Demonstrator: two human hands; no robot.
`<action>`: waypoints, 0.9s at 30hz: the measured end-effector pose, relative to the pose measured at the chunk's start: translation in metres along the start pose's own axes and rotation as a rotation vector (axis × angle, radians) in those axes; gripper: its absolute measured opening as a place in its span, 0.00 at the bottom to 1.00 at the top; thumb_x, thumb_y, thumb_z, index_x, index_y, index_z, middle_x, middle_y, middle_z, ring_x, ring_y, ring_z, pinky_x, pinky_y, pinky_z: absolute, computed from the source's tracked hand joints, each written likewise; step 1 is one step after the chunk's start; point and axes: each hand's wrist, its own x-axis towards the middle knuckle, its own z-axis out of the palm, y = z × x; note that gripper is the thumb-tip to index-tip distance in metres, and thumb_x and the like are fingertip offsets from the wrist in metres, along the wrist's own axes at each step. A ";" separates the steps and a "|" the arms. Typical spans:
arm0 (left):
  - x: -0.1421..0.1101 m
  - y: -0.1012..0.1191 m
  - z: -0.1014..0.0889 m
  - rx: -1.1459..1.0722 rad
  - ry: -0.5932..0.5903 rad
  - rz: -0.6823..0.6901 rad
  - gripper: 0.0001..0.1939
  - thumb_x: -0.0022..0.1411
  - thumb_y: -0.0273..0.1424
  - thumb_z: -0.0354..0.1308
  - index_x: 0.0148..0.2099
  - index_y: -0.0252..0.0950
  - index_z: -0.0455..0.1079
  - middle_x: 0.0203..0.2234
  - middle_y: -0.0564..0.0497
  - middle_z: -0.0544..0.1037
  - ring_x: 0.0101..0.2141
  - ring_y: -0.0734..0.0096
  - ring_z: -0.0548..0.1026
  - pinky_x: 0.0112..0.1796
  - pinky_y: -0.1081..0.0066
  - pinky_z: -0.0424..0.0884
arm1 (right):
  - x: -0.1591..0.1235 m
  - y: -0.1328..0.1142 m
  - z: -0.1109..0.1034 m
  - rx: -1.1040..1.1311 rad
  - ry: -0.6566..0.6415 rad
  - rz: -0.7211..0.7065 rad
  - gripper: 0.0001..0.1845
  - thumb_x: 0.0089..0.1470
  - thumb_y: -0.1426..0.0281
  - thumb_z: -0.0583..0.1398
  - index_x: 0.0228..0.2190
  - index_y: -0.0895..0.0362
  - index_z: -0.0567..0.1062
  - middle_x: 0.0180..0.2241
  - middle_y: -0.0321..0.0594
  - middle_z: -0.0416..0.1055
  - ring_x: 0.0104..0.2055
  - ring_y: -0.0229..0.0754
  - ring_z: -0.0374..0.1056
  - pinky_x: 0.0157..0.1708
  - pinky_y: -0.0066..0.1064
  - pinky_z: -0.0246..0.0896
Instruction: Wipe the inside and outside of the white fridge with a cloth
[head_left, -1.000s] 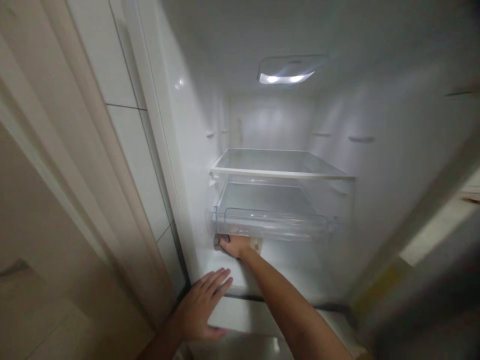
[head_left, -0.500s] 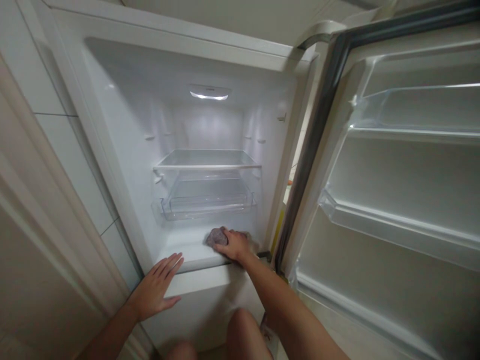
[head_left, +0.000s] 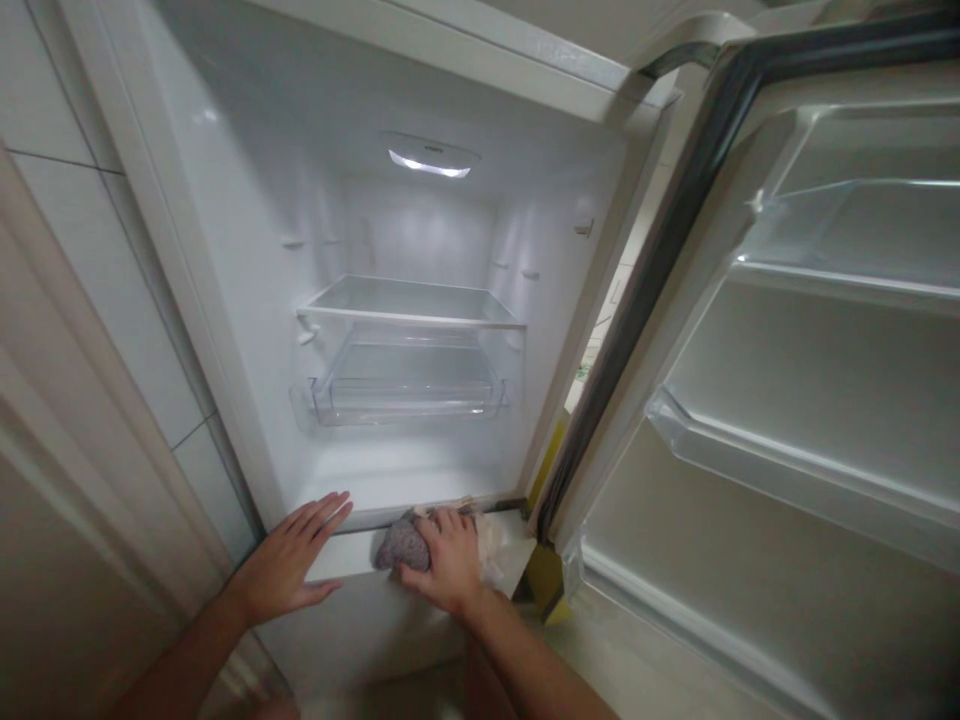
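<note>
My right hand (head_left: 448, 562) is closed around a bunched grey cloth (head_left: 403, 545), pressing it on the front ledge just below the fridge floor. A paler part of the bundle shows beyond my fingers on the right. My left hand (head_left: 289, 560) holds nothing; its fingers lie stretched out at the lower left front corner of the fridge opening. The white fridge (head_left: 390, 470) stands open before me, its lamp lit. Inside are a glass shelf (head_left: 412, 298) and, under it, a clear plastic drawer (head_left: 409, 392).
The fridge door (head_left: 795, 370) is swung wide to the right, with clear door bins (head_left: 787, 460) along its inner side. A tiled wall (head_left: 90, 250) and a pale door frame (head_left: 97, 400) run close by on the left. Something yellow (head_left: 546, 580) lies under the hinge side.
My right hand has drawn the cloth from the fridge floor toward me onto the front ledge. My left hand stays at the left corner. The view has tilted slightly.
</note>
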 end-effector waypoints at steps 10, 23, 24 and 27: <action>0.004 0.003 -0.007 0.031 0.031 0.035 0.56 0.67 0.52 0.65 0.85 0.35 0.44 0.74 0.38 0.68 0.71 0.48 0.68 0.71 0.57 0.56 | -0.003 0.017 -0.030 0.019 -0.040 0.064 0.33 0.57 0.49 0.74 0.59 0.48 0.81 0.56 0.42 0.79 0.61 0.56 0.72 0.63 0.46 0.61; -0.001 0.005 0.002 -0.103 0.004 -0.075 0.59 0.63 0.49 0.68 0.85 0.38 0.41 0.75 0.40 0.68 0.71 0.49 0.69 0.71 0.57 0.60 | 0.049 -0.076 0.046 -0.020 0.002 0.001 0.27 0.58 0.46 0.71 0.47 0.53 0.81 0.50 0.49 0.78 0.57 0.62 0.72 0.59 0.57 0.66; -0.001 0.005 0.002 -0.115 0.003 -0.092 0.61 0.62 0.49 0.68 0.85 0.37 0.40 0.74 0.39 0.69 0.71 0.49 0.69 0.71 0.57 0.60 | 0.051 -0.083 0.049 -0.018 -0.006 -0.001 0.26 0.59 0.47 0.71 0.47 0.54 0.81 0.50 0.49 0.78 0.57 0.61 0.72 0.59 0.57 0.66; -0.002 0.006 0.002 -0.112 -0.003 -0.094 0.64 0.61 0.49 0.70 0.85 0.35 0.38 0.74 0.37 0.69 0.71 0.48 0.70 0.71 0.57 0.61 | 0.051 -0.086 0.045 -0.019 -0.049 -0.057 0.26 0.60 0.48 0.70 0.49 0.54 0.80 0.52 0.47 0.78 0.58 0.59 0.72 0.60 0.54 0.66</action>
